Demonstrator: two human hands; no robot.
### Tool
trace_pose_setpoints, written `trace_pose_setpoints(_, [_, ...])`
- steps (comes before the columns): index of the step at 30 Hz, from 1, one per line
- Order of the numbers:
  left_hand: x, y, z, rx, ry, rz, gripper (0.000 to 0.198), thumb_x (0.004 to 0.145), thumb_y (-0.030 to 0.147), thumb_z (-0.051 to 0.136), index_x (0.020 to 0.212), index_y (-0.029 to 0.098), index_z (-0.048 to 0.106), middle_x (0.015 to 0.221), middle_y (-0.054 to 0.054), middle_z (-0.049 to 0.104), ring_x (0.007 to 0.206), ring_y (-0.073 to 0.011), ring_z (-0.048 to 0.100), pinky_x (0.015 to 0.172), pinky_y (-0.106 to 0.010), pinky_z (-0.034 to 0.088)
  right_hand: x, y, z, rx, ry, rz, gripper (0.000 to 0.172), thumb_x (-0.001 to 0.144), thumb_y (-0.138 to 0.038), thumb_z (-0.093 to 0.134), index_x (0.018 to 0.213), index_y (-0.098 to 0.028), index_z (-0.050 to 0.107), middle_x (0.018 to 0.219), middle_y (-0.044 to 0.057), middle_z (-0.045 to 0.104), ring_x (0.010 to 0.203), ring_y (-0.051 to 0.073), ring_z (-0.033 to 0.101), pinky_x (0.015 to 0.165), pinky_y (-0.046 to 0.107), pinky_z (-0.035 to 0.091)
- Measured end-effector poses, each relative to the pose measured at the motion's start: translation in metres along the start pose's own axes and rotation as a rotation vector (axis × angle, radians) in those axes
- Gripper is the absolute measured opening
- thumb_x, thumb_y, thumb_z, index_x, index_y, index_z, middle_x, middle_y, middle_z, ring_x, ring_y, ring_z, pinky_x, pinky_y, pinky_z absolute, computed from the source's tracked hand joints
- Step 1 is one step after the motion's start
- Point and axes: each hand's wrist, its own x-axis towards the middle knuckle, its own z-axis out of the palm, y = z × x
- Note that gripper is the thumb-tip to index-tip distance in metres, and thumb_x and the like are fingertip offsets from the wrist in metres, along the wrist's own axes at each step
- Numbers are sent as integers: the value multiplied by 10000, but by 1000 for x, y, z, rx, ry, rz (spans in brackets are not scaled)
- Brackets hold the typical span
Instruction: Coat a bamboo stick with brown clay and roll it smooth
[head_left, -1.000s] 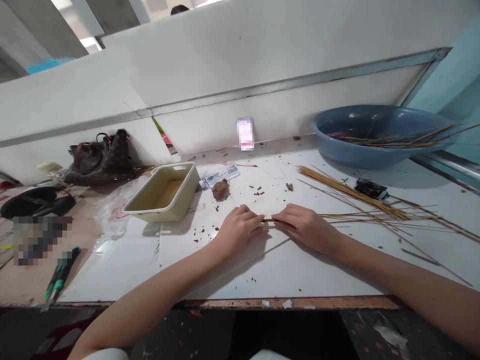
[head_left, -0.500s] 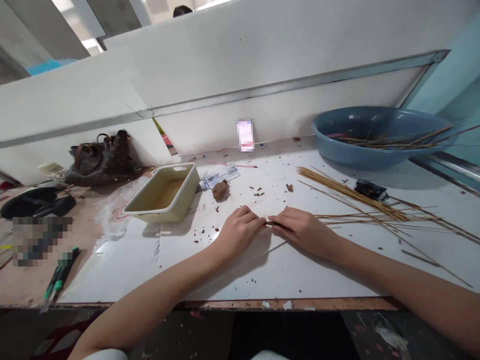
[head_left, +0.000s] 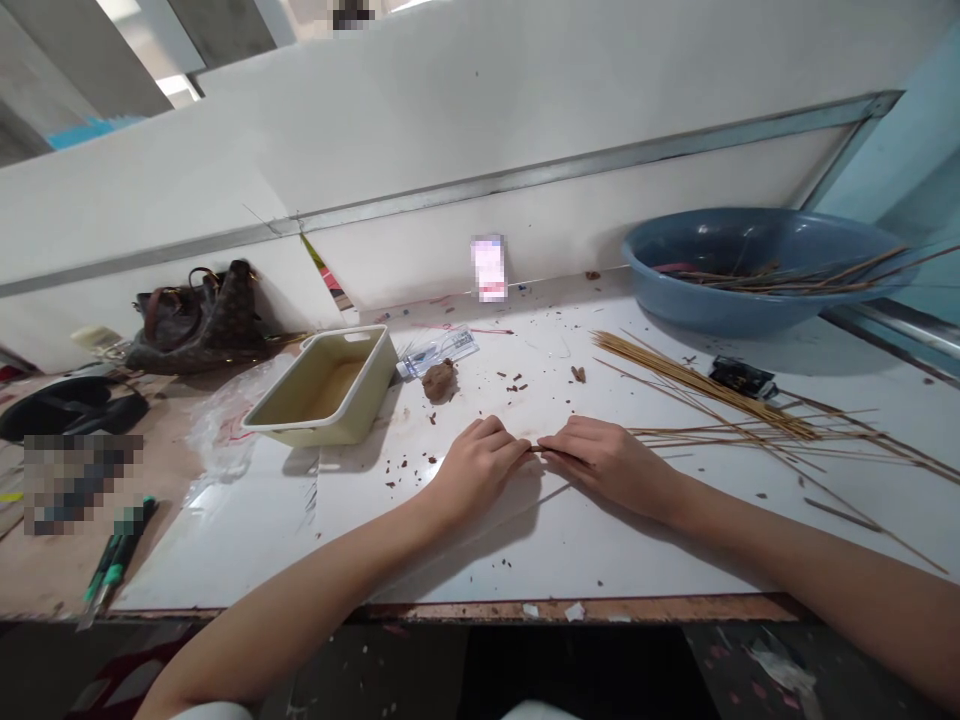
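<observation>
Brown thin stick (head_left: 550,450) sits pinched between the fingers (head_left: 566,433) of left hand (head_left: 480,467) and right hand (head_left: 609,463), both nearly closed on it, over the white table (head_left: 525,560). Light, even pressure looks best. Clay lump (head_left: 439,381) lies just beyond; loose wooden sticks (head_left: 720,418) fan rightward toward blue basin (head_left: 750,300).

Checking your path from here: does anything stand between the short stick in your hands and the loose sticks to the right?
Only your right hand, which covers the right end of the short stick. Beyond that hand, nothing visible blocks the way to the loose sticks.
</observation>
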Motion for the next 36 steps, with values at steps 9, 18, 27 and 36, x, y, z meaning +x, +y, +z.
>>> trace_pose_setpoints(9, [-1,-9,1,2,-17,48,183,1100,239,570,1088,159,734,873,-82,749,866,-242,630,817,-390,547,-3,4,2,32,22,29,236,1104,-258,580,1286,-188,714,1058,104,807,933,243,743,831,413,638])
trace_pose_setpoints(18, [-1,-13,1,7,24,-11,188,1079,218,586,1089,181,770,879,-83,777,858,-246,650,775,-402,576,-4,12,0,1,2,98,224,1104,-265,564,1227,-206,742,1021,104,805,933,249,751,846,417,642])
trace_pose_setpoints(27, [-1,-13,1,-14,27,-61,235,1082,230,551,1055,199,783,869,-93,782,846,-254,668,752,-422,589,-4,12,0,-17,6,110,248,1088,-279,593,1271,-216,749,1042,105,815,928,254,776,840,402,656])
trace_pose_setpoints(36, [-2,-19,4,-7,25,-102,258,1091,234,528,1082,196,783,879,-103,782,862,-268,662,746,-429,596,-3,14,-5,-33,-8,145,234,1107,-267,544,1166,-204,761,1001,107,807,887,251,766,798,401,649])
